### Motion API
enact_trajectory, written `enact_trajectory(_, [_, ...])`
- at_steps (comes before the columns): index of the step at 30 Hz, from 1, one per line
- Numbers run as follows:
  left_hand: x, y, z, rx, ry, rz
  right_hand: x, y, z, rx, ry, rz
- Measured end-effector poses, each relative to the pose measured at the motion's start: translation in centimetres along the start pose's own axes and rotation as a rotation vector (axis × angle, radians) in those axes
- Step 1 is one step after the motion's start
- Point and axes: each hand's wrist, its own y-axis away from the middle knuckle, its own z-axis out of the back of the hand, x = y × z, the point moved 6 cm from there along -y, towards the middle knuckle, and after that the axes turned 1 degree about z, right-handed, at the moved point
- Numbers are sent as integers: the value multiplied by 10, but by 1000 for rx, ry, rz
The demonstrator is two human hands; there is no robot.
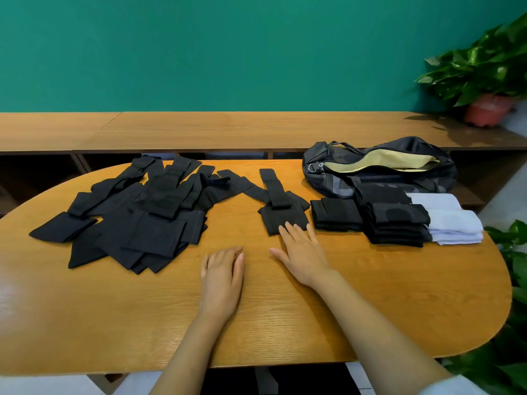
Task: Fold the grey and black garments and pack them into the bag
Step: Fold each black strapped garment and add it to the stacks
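Note:
A heap of unfolded black garments (137, 212) covers the left of the wooden table (370, 295). One partly folded black garment (281, 206) lies in the middle. The straight fingertips of my right hand (302, 252) touch its near edge. My left hand (222, 275) rests flat on the bare table, holding nothing. To the right stand two stacks of folded black garments (336, 213) (396, 223) and folded pale grey garments (450, 220). Behind them lies a black bag (379, 166), unzipped, its tan lining showing.
A long wooden shelf (199, 129) runs along the green wall behind the table. A potted plant (487, 81) stands at the far right of the shelf. More leaves (513, 280) hang past the table's right end.

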Motion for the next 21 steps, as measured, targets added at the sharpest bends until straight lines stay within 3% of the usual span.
enact_trajectory(4, [0, 0, -1, -3, 3, -4, 17, 27, 3, -138, -54, 109])
enact_trajectory(10, [2, 0, -4, 0, -23, -26, 21, 64, -1, -213, -114, 186])
enact_trajectory(15, [-5, -9, -8, 86, -95, -13, 8, 61, -8, -198, -44, 116])
enact_trajectory(21, [-32, -39, -19, 209, -146, -58, -11, 63, -6, -280, 29, -111])
